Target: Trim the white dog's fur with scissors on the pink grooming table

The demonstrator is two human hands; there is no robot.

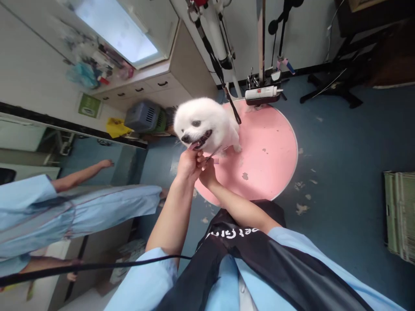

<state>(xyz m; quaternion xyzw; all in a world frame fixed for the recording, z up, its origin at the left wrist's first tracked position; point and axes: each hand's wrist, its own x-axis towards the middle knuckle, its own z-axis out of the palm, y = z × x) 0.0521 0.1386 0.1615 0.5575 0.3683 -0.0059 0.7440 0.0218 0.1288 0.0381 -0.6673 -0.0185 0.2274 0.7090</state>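
A fluffy white dog (pixel 207 116) sits on the round pink grooming table (pixel 272 142), its mouth open and tongue out. My left hand (pixel 189 164) is closed right under the dog's chin, its fingers curled; what they grip, if anything, is hidden. Close beside it, my right hand (pixel 208 173) is closed on what look like scissors (pixel 214 153), whose thin metal blade points up toward the dog's chest. Fine comb teeth (pixel 216 161) show at the edge of my right hand; whether that hand holds the comb I cannot tell.
A black grooming loop (pixel 234 110) hangs behind the dog from a stand. A tool holder carries a white squeeze bottle (pixel 261 93) at the table's back edge. Another person's blue gown (pixel 106 211) is at left. A grey pet carrier (pixel 142 115) stands near the cabinet.
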